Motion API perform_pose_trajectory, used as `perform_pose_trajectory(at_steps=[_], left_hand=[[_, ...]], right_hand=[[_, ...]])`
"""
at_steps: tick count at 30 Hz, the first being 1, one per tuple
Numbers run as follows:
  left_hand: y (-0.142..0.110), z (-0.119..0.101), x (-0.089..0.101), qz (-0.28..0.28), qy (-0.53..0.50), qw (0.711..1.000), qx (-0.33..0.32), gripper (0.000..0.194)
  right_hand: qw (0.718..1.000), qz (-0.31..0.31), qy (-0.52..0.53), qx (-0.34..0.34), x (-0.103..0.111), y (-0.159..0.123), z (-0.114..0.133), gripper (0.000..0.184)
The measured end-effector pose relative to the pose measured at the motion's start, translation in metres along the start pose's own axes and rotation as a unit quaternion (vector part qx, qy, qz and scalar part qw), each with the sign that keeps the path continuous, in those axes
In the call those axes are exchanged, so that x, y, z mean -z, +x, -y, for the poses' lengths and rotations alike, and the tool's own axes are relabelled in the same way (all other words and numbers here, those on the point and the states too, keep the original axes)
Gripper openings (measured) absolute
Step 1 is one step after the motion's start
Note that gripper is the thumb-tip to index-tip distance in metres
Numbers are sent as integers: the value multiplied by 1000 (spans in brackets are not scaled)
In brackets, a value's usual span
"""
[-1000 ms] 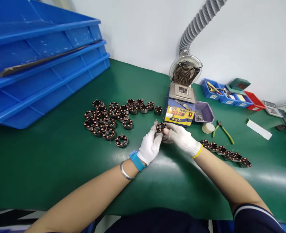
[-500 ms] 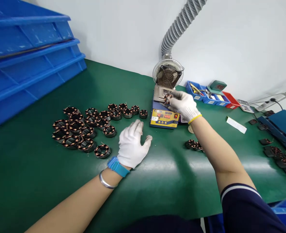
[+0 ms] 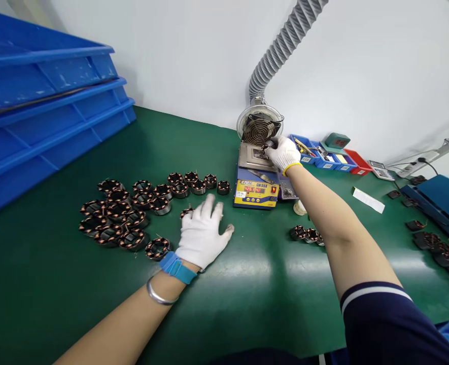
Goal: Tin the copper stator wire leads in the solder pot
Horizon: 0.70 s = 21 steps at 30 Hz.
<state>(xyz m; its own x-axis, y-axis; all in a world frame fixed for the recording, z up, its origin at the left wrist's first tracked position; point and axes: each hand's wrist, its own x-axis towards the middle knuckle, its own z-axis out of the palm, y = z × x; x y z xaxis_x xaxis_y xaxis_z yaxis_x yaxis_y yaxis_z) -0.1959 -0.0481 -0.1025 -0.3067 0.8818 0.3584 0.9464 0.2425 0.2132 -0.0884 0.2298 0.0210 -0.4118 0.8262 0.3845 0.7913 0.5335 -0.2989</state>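
Note:
My left hand (image 3: 203, 235), in a white glove, is palm down over the green table with its fingers stretched out. Partly hidden beside its outer fingers is a copper-wound motor stator (image 3: 186, 212); whether they touch I cannot tell. More stators (image 3: 133, 239) stand grouped to the left. My right hand (image 3: 283, 152), gloved too, grips a small stator (image 3: 265, 147) at the right edge of the opening in a solder pot (image 3: 255, 193) with a yellow front and red digits. Its fingers partly cover that stator. A flat metal scraper (image 3: 261, 176) lies on the pot.
A fan hood (image 3: 261, 129) with a grey hose (image 3: 285, 43) stands behind the pot. Stacked blue crates (image 3: 57, 132) rise at the left. Small blue bins (image 3: 325, 159) and a red bin (image 3: 358, 161) line the wall. A short row of stators (image 3: 306, 234) sits near my right forearm.
My right hand has carried its stator back and slightly right, uncovering the pot's opening and scraper. The stator by my left hand has shifted right, partly behind the fingers. The view has tilted slightly.

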Motion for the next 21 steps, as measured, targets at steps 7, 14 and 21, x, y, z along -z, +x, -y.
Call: perform_pose_trajectory(at_steps=[7,14,21], left_hand=[[-7,-11,-3,-69,-129,980,-138,46],[0,-4,-4,-96,-127,987,13,70],[3,-2,-9,-26,-113,992,51,84]], right_hand=[[1000,9,-8,0,5,-5,6,38],[1000,3,7,18,6,3,3,38],[1000,9,-15,5,0,-4,7,38]])
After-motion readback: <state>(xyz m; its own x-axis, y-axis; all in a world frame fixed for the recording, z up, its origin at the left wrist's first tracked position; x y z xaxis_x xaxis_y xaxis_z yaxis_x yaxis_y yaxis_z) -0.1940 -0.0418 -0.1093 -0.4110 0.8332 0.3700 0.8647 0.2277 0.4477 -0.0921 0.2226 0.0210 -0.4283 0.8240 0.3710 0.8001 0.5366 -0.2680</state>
